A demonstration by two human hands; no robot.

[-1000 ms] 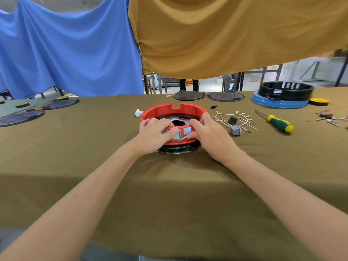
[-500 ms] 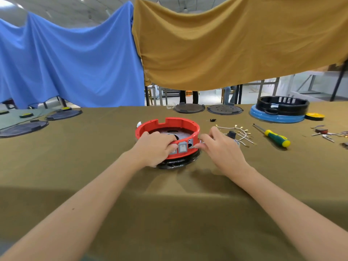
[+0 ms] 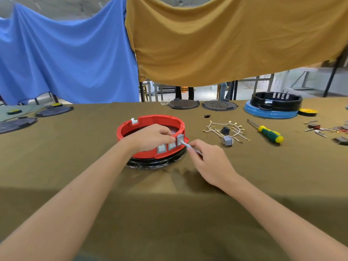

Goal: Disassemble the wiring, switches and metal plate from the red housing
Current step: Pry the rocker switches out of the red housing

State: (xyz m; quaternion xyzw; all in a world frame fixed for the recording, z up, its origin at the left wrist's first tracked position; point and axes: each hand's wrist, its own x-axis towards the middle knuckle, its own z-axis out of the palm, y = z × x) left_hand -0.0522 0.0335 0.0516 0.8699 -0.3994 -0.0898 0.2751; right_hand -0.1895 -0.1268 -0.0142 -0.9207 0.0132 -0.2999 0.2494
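Head view, left hand (image 3: 150,137) gripping red housing (image 3: 148,121) rim; right hand (image 3: 209,161) just beside

Red housing (image 3: 150,121) with 3 switches (image 3: 171,146)

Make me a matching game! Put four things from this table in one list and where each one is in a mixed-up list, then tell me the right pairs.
Things:
1. red housing
2. screwdriver
3. loose grey switch
4. black ring

Places:
A. lying among the loose wires
B. stacked on the blue disc
C. under the left hand, sitting on a black base
D. alone on the cloth, right of the wires

Pairs: 1-C, 2-D, 3-A, 4-B

The left hand grips the housing's near rim; the right hand pinches a thin metal tool against one mounted switch.
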